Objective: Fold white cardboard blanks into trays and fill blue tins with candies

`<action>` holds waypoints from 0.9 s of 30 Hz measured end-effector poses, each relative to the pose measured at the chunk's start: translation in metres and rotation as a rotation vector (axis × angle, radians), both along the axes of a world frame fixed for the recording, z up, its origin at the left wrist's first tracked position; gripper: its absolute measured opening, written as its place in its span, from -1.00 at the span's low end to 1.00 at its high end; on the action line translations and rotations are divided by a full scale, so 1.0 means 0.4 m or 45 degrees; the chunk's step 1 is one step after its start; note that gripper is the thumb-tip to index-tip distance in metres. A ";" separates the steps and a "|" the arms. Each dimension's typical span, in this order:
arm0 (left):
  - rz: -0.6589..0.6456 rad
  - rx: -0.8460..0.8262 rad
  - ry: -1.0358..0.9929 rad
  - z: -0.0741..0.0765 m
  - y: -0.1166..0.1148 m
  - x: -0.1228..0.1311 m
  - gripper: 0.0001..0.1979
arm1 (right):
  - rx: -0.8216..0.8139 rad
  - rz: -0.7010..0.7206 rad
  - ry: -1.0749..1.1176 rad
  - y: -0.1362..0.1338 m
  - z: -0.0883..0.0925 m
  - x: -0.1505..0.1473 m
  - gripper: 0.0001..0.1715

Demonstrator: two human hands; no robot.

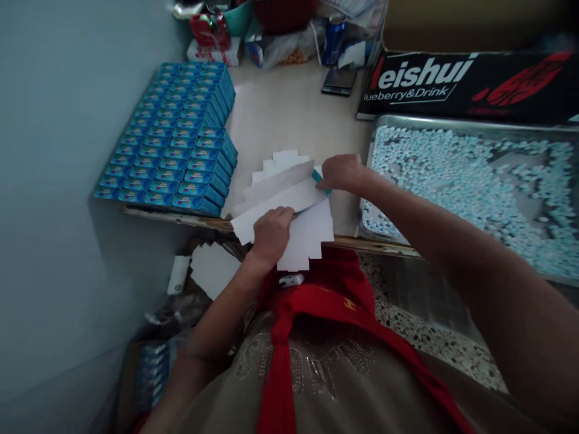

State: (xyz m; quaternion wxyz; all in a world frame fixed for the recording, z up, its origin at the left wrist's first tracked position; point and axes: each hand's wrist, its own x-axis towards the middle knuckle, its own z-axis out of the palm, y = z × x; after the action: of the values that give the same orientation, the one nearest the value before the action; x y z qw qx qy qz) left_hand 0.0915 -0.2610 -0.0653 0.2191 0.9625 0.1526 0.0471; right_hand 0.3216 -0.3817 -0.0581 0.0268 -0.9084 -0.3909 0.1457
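White sheets of paper or thin card with stepped edges lie partly over the table's front edge. My left hand is closed on the near edge of a folded or raised sheet, fingers curled over it. At the sheet's right end, my right hand pinches a small blue-green piece; whether that is the sheet's printed underside or a separate thing I cannot tell. The raised white sheet slants between both hands, with more stepped sheets beneath and behind it.
Rows of small blue boxes stand at the left. A metal tray of pale blue and white pieces sits at the right, before a black carton. A blue can and a dark flat device are at the back.
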 end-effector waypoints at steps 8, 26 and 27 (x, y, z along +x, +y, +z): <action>-0.220 -0.878 0.174 -0.034 0.176 0.119 -0.88 | 0.313 0.538 -0.206 -0.124 -0.016 -0.184 -0.51; 0.136 0.397 0.016 -0.101 -0.083 -0.034 -0.65 | 0.361 0.694 -0.389 -0.116 -0.144 -0.185 -0.65; 0.151 0.400 0.045 -0.101 -0.089 -0.030 -0.65 | 0.342 0.683 -0.404 -0.116 -0.140 -0.188 -0.67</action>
State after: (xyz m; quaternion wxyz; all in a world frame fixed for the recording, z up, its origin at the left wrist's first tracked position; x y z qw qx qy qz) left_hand 0.0797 -0.2965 -0.1056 0.0602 0.9749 0.2038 0.0663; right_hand 0.2465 -0.4281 -0.1142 0.0459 -0.7729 -0.6310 -0.0483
